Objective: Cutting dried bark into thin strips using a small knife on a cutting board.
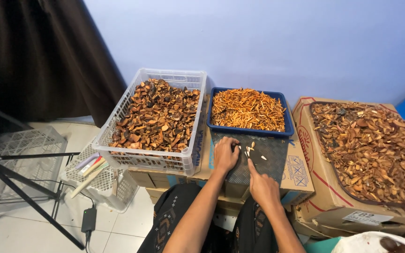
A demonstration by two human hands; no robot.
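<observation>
My left hand (225,153) rests fingers-down on a dark cutting mat (270,157) laid over a cardboard box, curled over something small that I cannot make out. Just behind it, my right hand (261,186) is closed on a dark-handled knife (251,165) whose blade points toward the left hand. A few pale cut slivers (251,149) lie on the mat beside the fingers. Right behind the mat stands a blue tray (248,129) full of thin orange-brown strips.
A white plastic crate (194,140) of brown husk pieces stands at left. A cardboard box (326,192) with a tray of similar brown pieces is at right. Lower left: a tripod leg (22,192), a white basket (104,185), a power adapter (89,219) on the tiled floor.
</observation>
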